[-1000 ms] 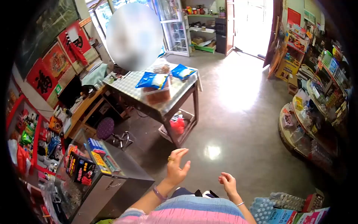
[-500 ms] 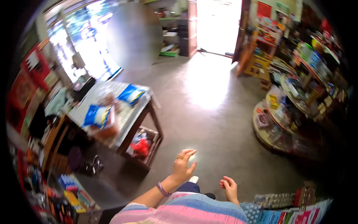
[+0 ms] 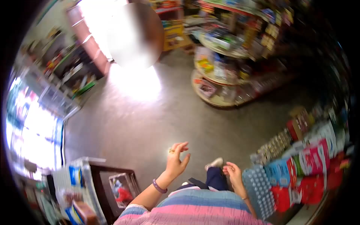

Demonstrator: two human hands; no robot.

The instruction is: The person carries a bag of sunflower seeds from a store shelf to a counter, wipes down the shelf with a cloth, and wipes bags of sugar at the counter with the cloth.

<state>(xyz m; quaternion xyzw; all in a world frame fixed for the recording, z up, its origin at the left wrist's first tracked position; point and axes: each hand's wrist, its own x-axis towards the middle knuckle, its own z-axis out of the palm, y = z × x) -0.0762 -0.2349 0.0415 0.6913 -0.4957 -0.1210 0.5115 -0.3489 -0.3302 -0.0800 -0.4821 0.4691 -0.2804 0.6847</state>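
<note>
My left hand [image 3: 177, 159] hangs in the air in front of my body, a ring on one finger and a purple bangle at the wrist. Its fingers are bent loosely with the thumb apart, and nothing shows in it. My right hand [image 3: 234, 174] is lower and to the right, fingers loosely curved and apart, holding nothing visible. Nearest to it is a grey-blue sheet with rows of round bumps [image 3: 258, 189], like an egg tray. One light shoe [image 3: 215, 164] shows between the hands, stepping forward on the floor.
A tiered rounded shelf [image 3: 221, 99] full of packaged goods stands ahead right. At lower left is a table [image 3: 98, 187] with blue-and-yellow packets [image 3: 76, 176]. Bright colored bags [image 3: 315, 159] line the right side. A bright doorway [image 3: 99, 26] is partly covered by a blurred patch.
My view has turned right: the table has slid to the lower left edge and the tiered shelf is nearer the middle. A foot has come forward. Both hands remain without anything visible in them.
</note>
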